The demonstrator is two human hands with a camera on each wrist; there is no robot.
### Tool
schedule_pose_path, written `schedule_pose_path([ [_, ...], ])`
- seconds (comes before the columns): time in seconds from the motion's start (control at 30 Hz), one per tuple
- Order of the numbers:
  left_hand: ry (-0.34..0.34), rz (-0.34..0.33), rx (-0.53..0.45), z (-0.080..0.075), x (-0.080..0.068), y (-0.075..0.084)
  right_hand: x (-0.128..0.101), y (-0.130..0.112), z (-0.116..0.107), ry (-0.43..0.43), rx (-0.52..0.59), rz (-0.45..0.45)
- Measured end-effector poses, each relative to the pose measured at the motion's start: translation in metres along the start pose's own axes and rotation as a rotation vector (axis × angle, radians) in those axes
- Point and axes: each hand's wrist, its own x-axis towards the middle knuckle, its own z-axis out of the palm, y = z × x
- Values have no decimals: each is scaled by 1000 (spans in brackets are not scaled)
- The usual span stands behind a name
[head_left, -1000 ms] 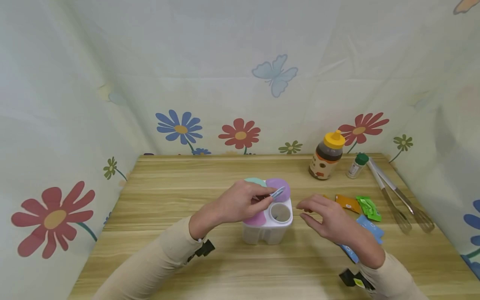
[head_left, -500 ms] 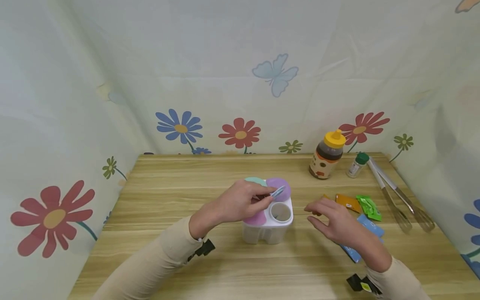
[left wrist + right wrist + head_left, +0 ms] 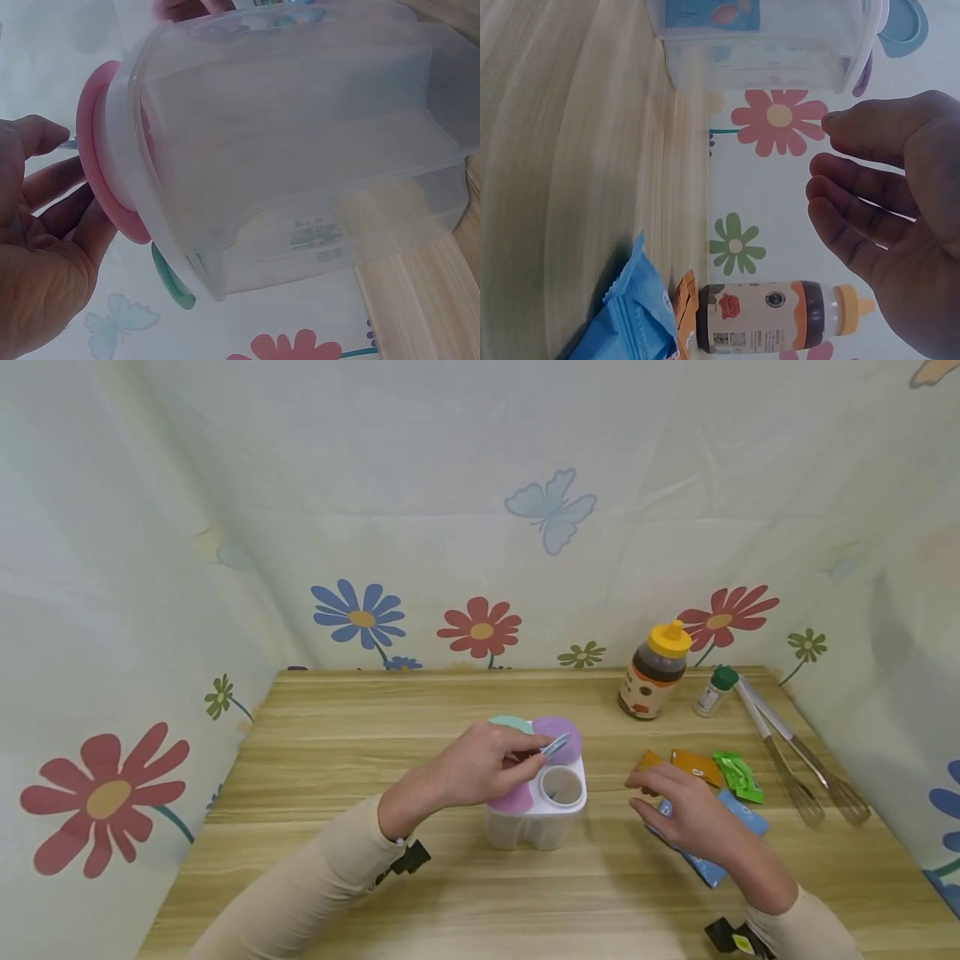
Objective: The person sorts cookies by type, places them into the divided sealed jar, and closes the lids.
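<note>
My left hand [image 3: 480, 766] pinches a small light-blue round lid [image 3: 904, 28] over a translucent storage box [image 3: 528, 832] with a white top. Pink [image 3: 512, 800], teal [image 3: 512, 722] and purple [image 3: 557, 728] lids cover three of its openings; the front right opening [image 3: 561, 786] is uncovered. Through the box wall, a blue packet [image 3: 712, 13] shows inside in the right wrist view. My right hand [image 3: 690, 814], fingers loosely bent and holding nothing, hovers over blue packets [image 3: 707, 870] to the right of the box. An orange packet [image 3: 647, 762] lies just beyond its fingertips.
Another orange packet [image 3: 696, 766] and a green packet [image 3: 738, 777] lie behind the right hand. A yellow-capped squeeze bottle [image 3: 654, 672] and a green-capped shaker [image 3: 716, 692] stand at the back right. Whisk-ended tongs [image 3: 787, 752] lie near the right edge. Patterned cloth surrounds the table.
My right hand has moved right, away from the box to over the packets, uncovering more of the wood beside the box. The left hand stays in place with the blue lid.
</note>
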Motion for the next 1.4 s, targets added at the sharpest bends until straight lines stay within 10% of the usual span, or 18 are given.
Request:
schedule_pose_path([
  [0.83, 7, 5, 0, 0, 0, -2, -35, 14, 0, -19, -81, 119],
  [1.4, -3, -5, -10, 0, -1, -2, -51, 20, -9, -304, -141, 347],
])
